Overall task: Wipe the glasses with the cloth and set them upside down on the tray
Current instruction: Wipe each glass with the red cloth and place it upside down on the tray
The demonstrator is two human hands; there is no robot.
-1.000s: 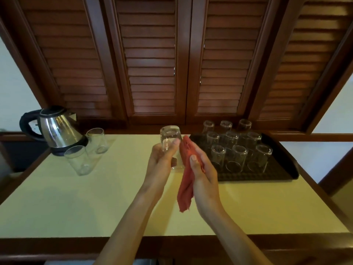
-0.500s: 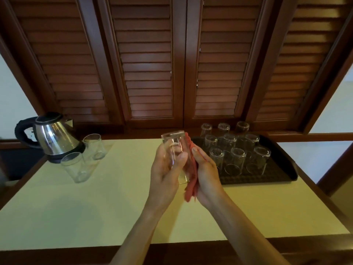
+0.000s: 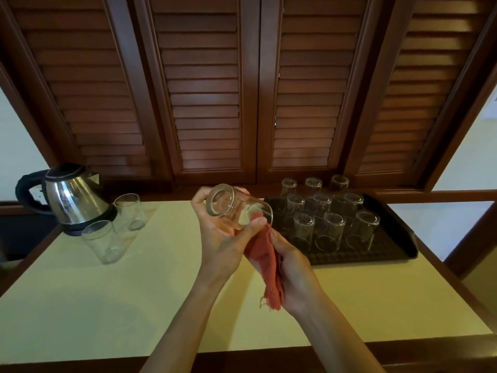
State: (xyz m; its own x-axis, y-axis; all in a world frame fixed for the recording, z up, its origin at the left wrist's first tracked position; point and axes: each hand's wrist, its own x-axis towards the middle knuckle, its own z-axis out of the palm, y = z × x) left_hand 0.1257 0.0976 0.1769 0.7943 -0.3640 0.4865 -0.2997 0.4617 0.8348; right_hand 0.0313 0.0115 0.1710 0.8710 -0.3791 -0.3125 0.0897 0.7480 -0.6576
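Observation:
My left hand grips a clear glass tilted on its side above the table, base toward me and mouth toward the tray. My right hand holds a red cloth and pushes its end into the glass's mouth. To the right lies a black tray with several glasses standing upside down on it. Two more glasses stand upright at the left, by the kettle.
A steel electric kettle stands at the back left of the pale yellow table. Brown louvred shutters close off the back. The table has a dark wooden edge along the front and right.
The glass has gone from upright to tilted on its side in my left hand. The cloth, earlier against its outer wall, now enters its mouth.

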